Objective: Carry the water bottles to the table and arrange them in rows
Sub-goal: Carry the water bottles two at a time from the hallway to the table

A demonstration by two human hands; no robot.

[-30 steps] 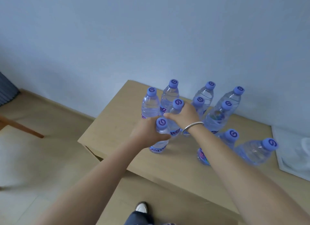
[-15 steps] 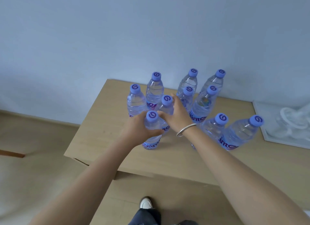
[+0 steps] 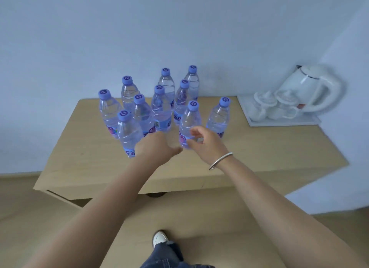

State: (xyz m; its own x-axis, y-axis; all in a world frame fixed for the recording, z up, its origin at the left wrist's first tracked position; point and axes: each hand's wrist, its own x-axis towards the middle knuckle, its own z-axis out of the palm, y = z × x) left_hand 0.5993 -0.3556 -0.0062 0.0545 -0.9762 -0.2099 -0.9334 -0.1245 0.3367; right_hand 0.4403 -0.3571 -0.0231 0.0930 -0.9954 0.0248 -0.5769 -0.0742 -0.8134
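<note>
Several clear water bottles with purple caps stand upright in a loose cluster on the light wooden table point(image 3: 259, 154). My left hand point(image 3: 154, 148) lies just right of the front-left bottle point(image 3: 127, 132), its fingers stretched out to the right and holding nothing. My right hand point(image 3: 205, 142), with a silver bangle on the wrist, hovers in front of the lower part of the front-right bottle point(image 3: 189, 120). Its fingers are loosely curled and do not wrap the bottle. Another bottle point(image 3: 218, 118) stands further right.
A white tray point(image 3: 279, 123) at the table's back right holds white cups point(image 3: 263, 106) and a white kettle point(image 3: 307, 88). The wall runs right behind the bottles. The table's front edge is near my legs, and my shoe point(image 3: 158, 237) is on the floor.
My left hand has let go of the front-left bottle. My right hand has left the middle bottle and moved right and nearer, to the front-right bottle. The view has turned right, showing the kettle.
</note>
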